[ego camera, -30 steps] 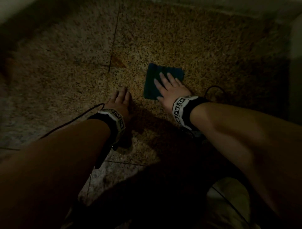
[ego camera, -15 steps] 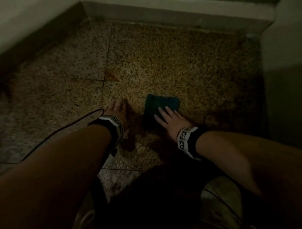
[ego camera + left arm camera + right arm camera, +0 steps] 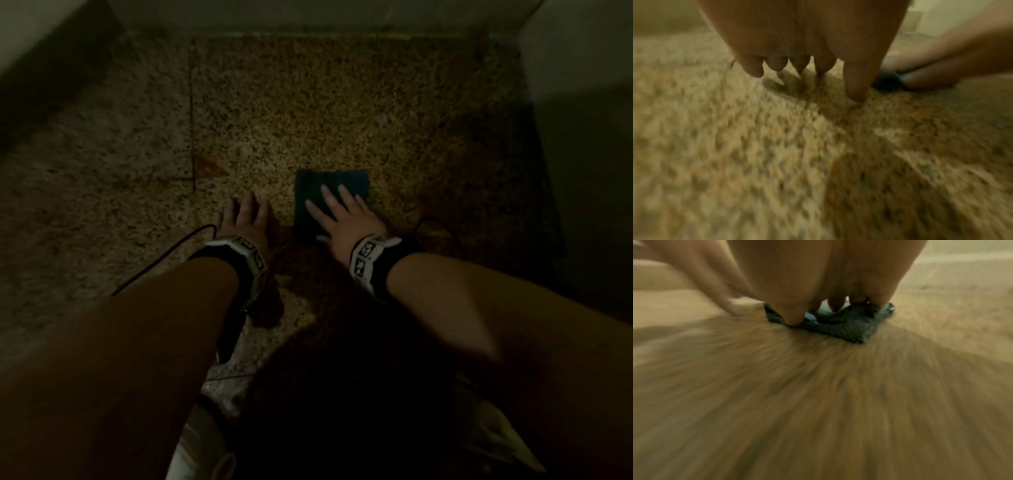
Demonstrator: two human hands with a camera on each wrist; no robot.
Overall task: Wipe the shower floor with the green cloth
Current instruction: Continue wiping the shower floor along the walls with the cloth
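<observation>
- A dim shower stall, its speckled terrazzo floor (image 3: pixel 342 113) bounded by pale walls far and right.
- The folded green cloth (image 3: pixel 346 180) lies flat on the floor, centre-right.
- The right hand (image 3: pixel 346 219) presses it down with fingers spread and straight, gripping nothing.
- The left hand (image 3: pixel 245 219), just left of the cloth, rests flat on the floor, fingers straight.
- Risk, as I judge it: under flat pressure alone the cloth may bunch or slip free; the bracing palm could slide if the floor is wet.

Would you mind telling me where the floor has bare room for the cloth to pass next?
Bare speckled floor lies between the green cloth and the far curb, and left of the grout line. It is crowded near: left hand beside the cloth, right hand pressing it.
</observation>
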